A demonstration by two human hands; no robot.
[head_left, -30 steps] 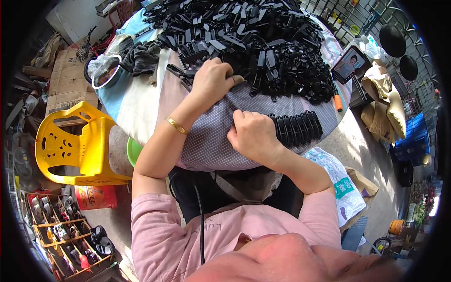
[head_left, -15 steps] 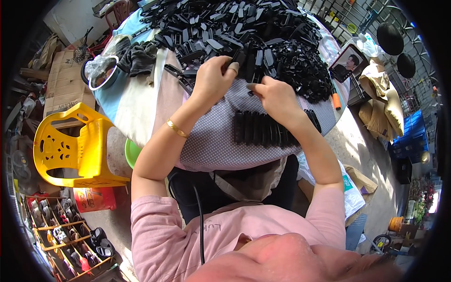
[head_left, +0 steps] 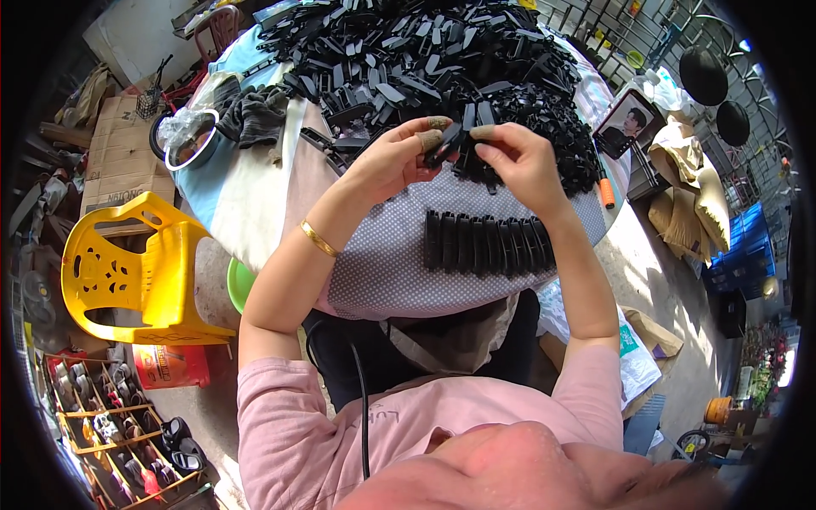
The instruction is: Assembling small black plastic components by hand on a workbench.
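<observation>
Head view: both hands meet above the tabletop (head_left: 255, 204), which is draped in a dotted grey cloth, and between them sits a small black plastic piece (head_left: 449, 144). The left hand (head_left: 393, 157) reaches in from seven o'clock, its thumb and forefinger pressed onto the piece's left end; the right hand (head_left: 520, 157) comes from five o'clock, its fingers (head_left: 483, 133) pinching the piece's right end. The piece is thus held at both ends, tilted, clear of the cloth. Straight below it, at six o'clock, a tidy row of black pieces (head_left: 489, 245) stands side by side on the cloth. At twelve o'clock, just behind the hands, rises a big loose heap of black pieces (head_left: 425, 59). A gold bangle (head_left: 318, 239) circles the left wrist. At nine o'clock, off the tabletop, stands a yellow plastic chair (head_left: 127, 263).
</observation>
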